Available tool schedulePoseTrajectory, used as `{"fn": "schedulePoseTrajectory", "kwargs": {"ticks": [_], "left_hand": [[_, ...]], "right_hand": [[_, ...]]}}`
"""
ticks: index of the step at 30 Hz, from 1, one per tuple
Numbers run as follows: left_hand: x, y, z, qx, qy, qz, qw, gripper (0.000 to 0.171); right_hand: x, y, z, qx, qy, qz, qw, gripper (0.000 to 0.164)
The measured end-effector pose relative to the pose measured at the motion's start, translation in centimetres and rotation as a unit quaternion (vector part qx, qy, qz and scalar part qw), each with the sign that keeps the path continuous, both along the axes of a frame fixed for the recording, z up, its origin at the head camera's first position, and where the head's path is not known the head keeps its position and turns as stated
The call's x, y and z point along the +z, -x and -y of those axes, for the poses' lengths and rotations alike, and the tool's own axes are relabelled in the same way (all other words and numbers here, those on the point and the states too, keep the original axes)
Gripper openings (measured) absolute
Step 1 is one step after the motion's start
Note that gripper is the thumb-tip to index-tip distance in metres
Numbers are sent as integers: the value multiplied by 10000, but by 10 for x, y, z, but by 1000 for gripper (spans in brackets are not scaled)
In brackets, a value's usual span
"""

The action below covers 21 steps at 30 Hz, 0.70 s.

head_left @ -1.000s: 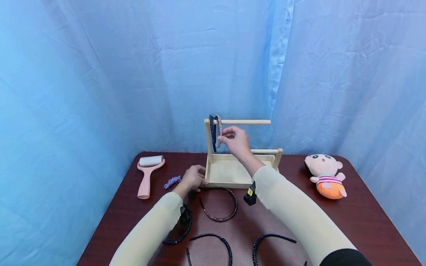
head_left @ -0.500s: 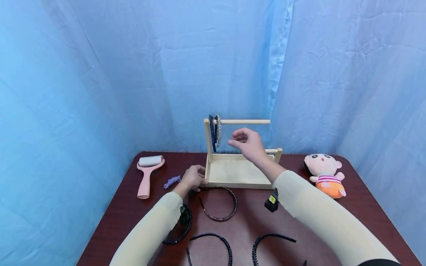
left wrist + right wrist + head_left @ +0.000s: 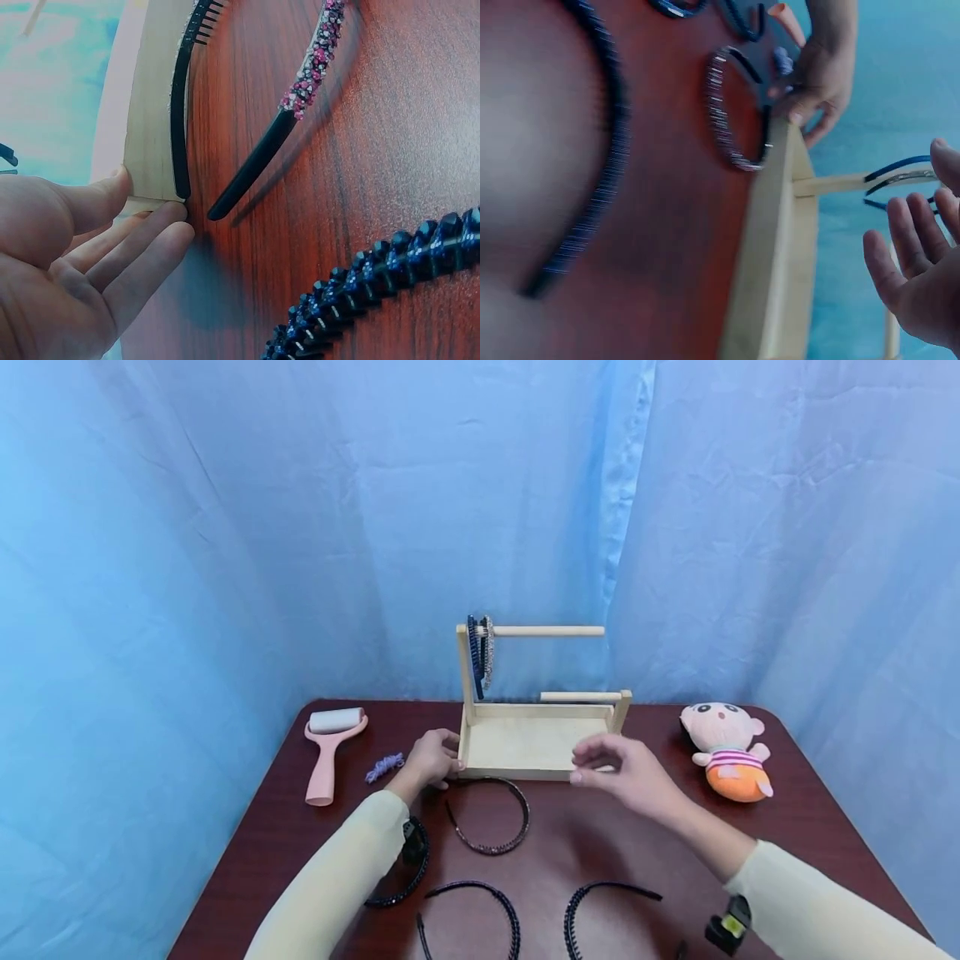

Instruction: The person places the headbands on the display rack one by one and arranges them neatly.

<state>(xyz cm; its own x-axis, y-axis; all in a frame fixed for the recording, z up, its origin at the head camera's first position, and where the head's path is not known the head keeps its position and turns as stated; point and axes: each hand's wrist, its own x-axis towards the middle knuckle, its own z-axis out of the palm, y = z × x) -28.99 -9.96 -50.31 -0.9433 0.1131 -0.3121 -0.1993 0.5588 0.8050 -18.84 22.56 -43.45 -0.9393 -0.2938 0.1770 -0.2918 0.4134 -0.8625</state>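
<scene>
Head view: the right hand [image 3: 626, 774] has come away from the hung headbands, down and to the right, and is now low by the near right corner of the wooden stand [image 3: 532, 739]. Its fingers curve loosely, apart from the thumb, holding nothing. The silvery headband [image 3: 490, 660] hangs at the left end of the upper rod [image 3: 555, 631], just right of dark hung headbands [image 3: 476, 660], untouched; its placement looks finished. The left hand [image 3: 432, 760], fingers nearly straight, touches the stand's near left corner, apparently steadying it. A pink-studded headband [image 3: 491, 850] and black headbands [image 3: 513, 918] lie nearer on the table [image 3: 817, 860], so hanging seems only partly done.
</scene>
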Motion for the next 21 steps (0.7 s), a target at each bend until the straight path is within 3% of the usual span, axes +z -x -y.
{"fn": "schedulePoseTrajectory", "kwargs": {"ticks": [5,12,18,21], "left_hand": [[2,-2,0,-12,-69,-13,10000,52],[7,-2,0,9,-12,-21,10000,52],[3,0,1,12,23,-37,10000,52],[0,2,1,38,42,-2,10000,53]], "right_hand": [[-26,-41,-20,142,58,153,9998,32],[-51,-91,-36,444,-66,204,9988,27],[-83,-127,-53,1048,99,415,9936,26],[-92,-138,-59,1411,135,608,9880,24]]}}
